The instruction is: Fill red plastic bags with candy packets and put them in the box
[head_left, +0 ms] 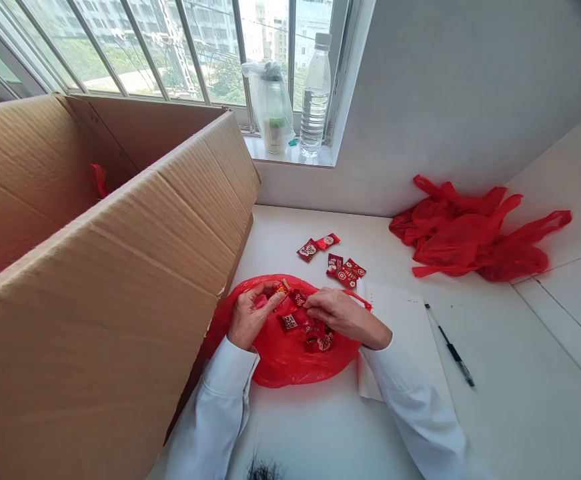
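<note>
Left hand (247, 319): over the left side of an open red bag (290, 370), fingers pinching a yellow-and-red packet (283, 288).
Right hand (343, 313): opposite, fingers drawn together at a dark red packet (297, 298); from here I can't tell whether they grip it.
Red bag: mouth spread on the white counter (520, 400), right beside the cardboard box (120, 320), more small packets (289, 323) inside.
Loose packets (307, 250): on the counter just beyond the bag.
Paper (413, 327): partly under the right sleeve (405, 393), black pen (451, 347) alongside.
Far corner: heaped red bags (465, 233) near the wall.
Windowsill (291, 156): clear bottle (315, 100) beside a bagged jar (273, 120).
</note>
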Motion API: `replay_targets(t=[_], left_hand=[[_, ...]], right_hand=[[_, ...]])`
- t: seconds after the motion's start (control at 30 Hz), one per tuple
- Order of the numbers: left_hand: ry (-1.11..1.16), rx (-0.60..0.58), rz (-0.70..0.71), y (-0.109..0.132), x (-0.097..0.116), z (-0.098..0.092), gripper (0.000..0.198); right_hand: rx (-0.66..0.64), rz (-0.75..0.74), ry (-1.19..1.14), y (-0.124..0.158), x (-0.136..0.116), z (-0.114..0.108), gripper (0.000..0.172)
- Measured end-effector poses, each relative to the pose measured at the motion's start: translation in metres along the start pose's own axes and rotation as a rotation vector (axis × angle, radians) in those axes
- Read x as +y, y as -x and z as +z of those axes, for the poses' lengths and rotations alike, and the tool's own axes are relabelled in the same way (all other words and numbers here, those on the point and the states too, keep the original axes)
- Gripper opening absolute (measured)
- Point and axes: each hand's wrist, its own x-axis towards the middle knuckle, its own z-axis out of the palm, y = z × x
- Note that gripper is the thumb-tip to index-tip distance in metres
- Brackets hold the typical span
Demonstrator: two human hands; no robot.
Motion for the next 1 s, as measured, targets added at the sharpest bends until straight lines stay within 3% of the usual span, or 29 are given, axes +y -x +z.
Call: replay_targets(t=[0.1, 0.27, 0.53, 0.73, 0.9, 1.0], left_hand=[[0.004, -0.047, 0.023, 0.002, 0.004, 0.001, 0.028], [0.022, -0.139, 0.081, 0.007, 0.011, 0.005, 0.023], [-0.014, -0.145, 0.163, 0.004, 0.007, 0.01, 0.034], [-0.184, -0.093, 0.168, 0.001, -0.003, 0.002, 0.029], [-0.368, -0.262, 0.212, 0.005, 0.0, 0.002, 0.018], [-0.464, -0.317, 0.236, 0.005, 0.001, 0.006, 0.023]], right_hand=[[0.049, 0.021, 0.017, 0.0, 0.001, 0.001, 0.02], [0.25, 0.038, -0.076, 0.0, -0.005, -0.007, 0.024], [0.2, 0.077, -0.468, -0.009, -0.009, -0.002, 0.026], [0.554, 0.311, -0.394, -0.002, 0.025, -0.02, 0.032], [0.614, 0.435, -0.273, -0.008, 0.054, -0.009, 0.032], [0.61, 0.458, -0.193, -0.014, 0.062, 0.003, 0.027]])
